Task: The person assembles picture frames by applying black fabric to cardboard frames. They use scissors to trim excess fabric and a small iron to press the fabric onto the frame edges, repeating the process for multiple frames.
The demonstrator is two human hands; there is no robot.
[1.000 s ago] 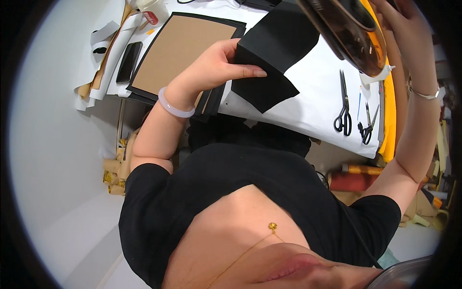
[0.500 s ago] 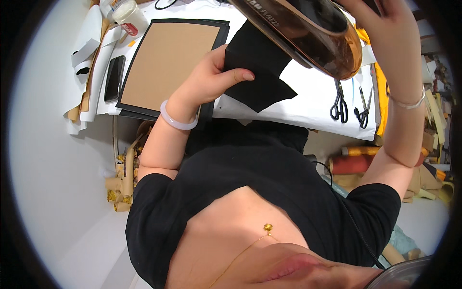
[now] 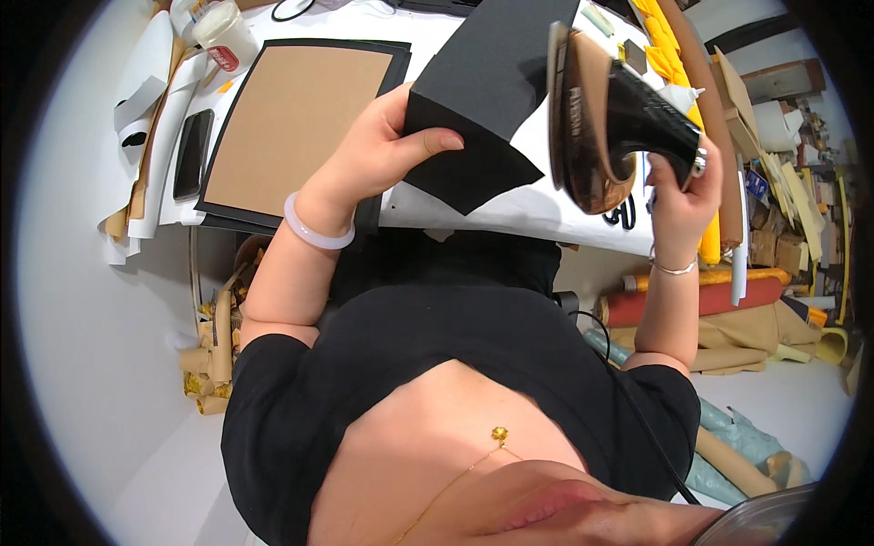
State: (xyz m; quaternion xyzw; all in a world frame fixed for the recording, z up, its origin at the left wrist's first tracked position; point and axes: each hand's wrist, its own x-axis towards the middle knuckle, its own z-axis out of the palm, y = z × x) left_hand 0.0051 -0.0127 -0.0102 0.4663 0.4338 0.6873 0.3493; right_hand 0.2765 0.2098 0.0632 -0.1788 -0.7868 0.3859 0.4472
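Note:
My left hand (image 3: 382, 150), with a pale bangle on the wrist, grips a black sheet of stiff material (image 3: 492, 82) by its lower left edge, thumb on top. It holds the sheet raised over the white table (image 3: 546, 205). My right hand (image 3: 683, 191) holds a high-heeled shoe (image 3: 592, 118) by its black heel. The glossy brown sole faces me and stands upright. The shoe's toe end is just in front of the black sheet's right edge.
A brown board in a black frame (image 3: 300, 118) lies on the table's left part. A dark phone (image 3: 191, 155) and a white jar (image 3: 223, 36) are beside it. Scissors (image 3: 628, 214) peek out below the shoe. Rolls of material (image 3: 701, 300) lie on the floor at right.
The shoe has turned from lying level overhead to standing upright at right. My left hand has lifted the black sheet off the table, up beside the shoe.

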